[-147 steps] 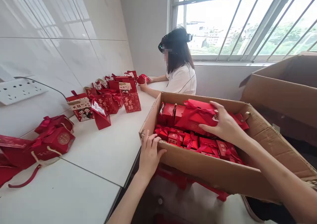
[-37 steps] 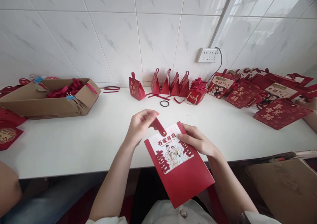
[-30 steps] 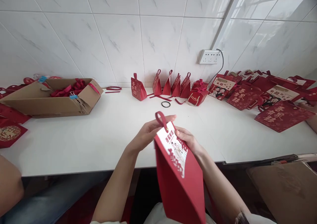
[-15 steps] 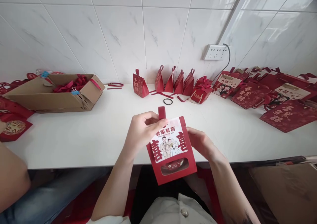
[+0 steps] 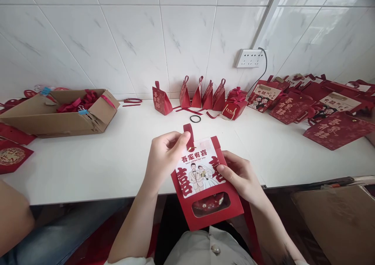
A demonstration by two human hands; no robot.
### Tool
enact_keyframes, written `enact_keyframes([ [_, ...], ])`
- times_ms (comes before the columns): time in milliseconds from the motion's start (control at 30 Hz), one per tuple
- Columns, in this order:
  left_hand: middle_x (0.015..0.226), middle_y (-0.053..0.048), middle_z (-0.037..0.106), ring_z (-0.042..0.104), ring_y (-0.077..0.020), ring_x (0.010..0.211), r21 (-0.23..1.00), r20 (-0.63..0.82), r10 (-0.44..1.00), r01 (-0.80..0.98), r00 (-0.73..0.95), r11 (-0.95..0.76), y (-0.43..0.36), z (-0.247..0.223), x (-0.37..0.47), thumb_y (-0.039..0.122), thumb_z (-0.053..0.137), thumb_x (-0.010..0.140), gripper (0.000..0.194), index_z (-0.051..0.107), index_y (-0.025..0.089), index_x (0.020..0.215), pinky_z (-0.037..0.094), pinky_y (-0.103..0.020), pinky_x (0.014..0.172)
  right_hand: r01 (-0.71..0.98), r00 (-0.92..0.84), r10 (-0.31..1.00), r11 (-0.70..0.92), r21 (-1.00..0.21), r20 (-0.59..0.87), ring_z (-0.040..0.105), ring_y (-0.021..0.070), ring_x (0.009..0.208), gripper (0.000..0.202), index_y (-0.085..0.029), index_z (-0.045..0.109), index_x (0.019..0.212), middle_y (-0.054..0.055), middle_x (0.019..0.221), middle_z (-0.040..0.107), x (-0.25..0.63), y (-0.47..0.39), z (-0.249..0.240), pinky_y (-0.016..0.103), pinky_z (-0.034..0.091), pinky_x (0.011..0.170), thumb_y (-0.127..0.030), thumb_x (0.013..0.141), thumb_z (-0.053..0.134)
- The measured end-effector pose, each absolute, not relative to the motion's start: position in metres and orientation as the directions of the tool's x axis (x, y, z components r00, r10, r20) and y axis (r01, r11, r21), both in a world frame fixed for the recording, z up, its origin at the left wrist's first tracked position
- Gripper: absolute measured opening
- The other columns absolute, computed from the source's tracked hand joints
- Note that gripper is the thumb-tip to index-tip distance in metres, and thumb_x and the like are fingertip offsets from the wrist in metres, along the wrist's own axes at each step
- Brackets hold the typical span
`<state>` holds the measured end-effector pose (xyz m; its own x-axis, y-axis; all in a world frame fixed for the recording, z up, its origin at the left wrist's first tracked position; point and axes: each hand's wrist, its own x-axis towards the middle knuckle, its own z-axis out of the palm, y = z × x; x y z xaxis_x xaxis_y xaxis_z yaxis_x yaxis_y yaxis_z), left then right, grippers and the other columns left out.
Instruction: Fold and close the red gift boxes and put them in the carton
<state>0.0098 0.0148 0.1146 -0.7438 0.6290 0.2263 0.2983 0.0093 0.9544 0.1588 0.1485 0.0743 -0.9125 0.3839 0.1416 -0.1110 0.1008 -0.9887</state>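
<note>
I hold a red gift bag (image 5: pixel 205 187) upright over the front edge of the white table (image 5: pixel 117 155). Its front has a white label with a cartoon wedding couple and a clear window lower down showing something red inside. My left hand (image 5: pixel 164 155) pinches the red strap with a gold snap at the bag's top. My right hand (image 5: pixel 238 175) grips the bag's right side.
A row of small red triangular boxes (image 5: pixel 190 97) stands by the tiled wall, with a black hair tie (image 5: pixel 195 119) in front. An open cardboard box (image 5: pixel 58 112) of red ribbons sits left. Flat red bags (image 5: pixel 319 112) pile up right. Another person's arm (image 5: pixel 11 218) is at lower left.
Since 4.9 s ago I turned from the carton of red boxes to the wall side. In the last second the bag turned from edge-on to face me, and my left thumb presses the strap.
</note>
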Motion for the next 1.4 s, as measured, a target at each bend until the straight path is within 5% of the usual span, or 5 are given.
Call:
enact_keyframes([
  [133, 0.07, -0.001, 0.06, 0.054, -0.0121, 0.062, 0.993, 0.11, 0.73, 0.107, -0.675, -0.051, 0.013, 0.109, 0.013, 0.05, 0.064, 0.08, 0.031, 0.066, 0.019, 0.084, 0.044, -0.02, 0.055, -0.116, -0.883, 0.456, 0.019, -0.993, 0.112, 0.065, 0.0198, 0.079, 0.03, -0.019, 0.063, 0.102, 0.006, 0.095, 0.068, 0.159, 0.146, 0.074, 0.024, 0.05, 0.059, -0.045, 0.09, 0.06],
  [367, 0.051, 0.004, 0.044, 0.038, -0.0073, 0.045, 0.989, 0.106, 0.643, 0.15, -0.759, 0.015, 0.013, 0.1, 0.022, 0.045, 0.064, 0.081, 0.031, 0.061, 0.018, 0.066, 0.029, -0.018, 0.041, -0.123, -0.835, 0.479, 0.317, -0.94, 0.27, 0.063, 0.0219, 0.091, 0.03, -0.02, 0.058, 0.114, 0.007, 0.104, 0.065, 0.157, 0.146, 0.07, 0.034, 0.052, 0.081, -0.039, 0.091, 0.057],
  [700, 0.052, 0.002, 0.054, 0.042, -0.0087, 0.045, 0.954, 0.165, 0.706, 0.294, -0.689, 0.065, 0.019, 0.101, 0.036, 0.039, 0.06, 0.083, 0.027, 0.065, 0.017, 0.068, 0.031, -0.019, 0.041, -0.246, -0.608, 0.3, 0.809, -0.533, 0.735, 0.06, 0.0173, 0.085, 0.015, -0.021, 0.061, 0.102, 0.005, 0.094, 0.06, 0.144, 0.145, 0.092, 0.031, 0.053, 0.073, -0.013, 0.09, 0.056],
  [833, 0.072, -0.003, 0.065, 0.058, -0.0141, 0.067, 0.971, 0.116, 0.791, 0.237, -0.601, 0.038, 0.02, 0.104, 0.033, 0.038, 0.061, 0.083, 0.023, 0.067, 0.017, 0.075, 0.044, -0.019, 0.057, -0.255, -0.619, 0.298, 0.799, -0.545, 0.727, 0.059, 0.0142, 0.076, 0.013, -0.02, 0.063, 0.097, 0.003, 0.085, 0.059, 0.144, 0.144, 0.091, 0.027, 0.052, 0.064, -0.011, 0.09, 0.058],
  [1400, 0.043, 0.006, 0.035, 0.026, -0.0055, 0.039, 0.934, 0.232, 0.686, 0.356, -0.689, 0.041, 0.03, 0.098, 0.048, 0.043, 0.059, 0.085, 0.039, 0.052, 0.017, 0.057, 0.019, -0.021, 0.037, -0.093, -0.749, 0.516, 0.539, -0.837, 0.416, 0.054, 0.0127, 0.061, 0.007, -0.02, 0.06, 0.081, -0.001, 0.074, 0.06, 0.149, 0.139, 0.097, 0.024, 0.043, 0.056, -0.021, 0.087, 0.057],
])
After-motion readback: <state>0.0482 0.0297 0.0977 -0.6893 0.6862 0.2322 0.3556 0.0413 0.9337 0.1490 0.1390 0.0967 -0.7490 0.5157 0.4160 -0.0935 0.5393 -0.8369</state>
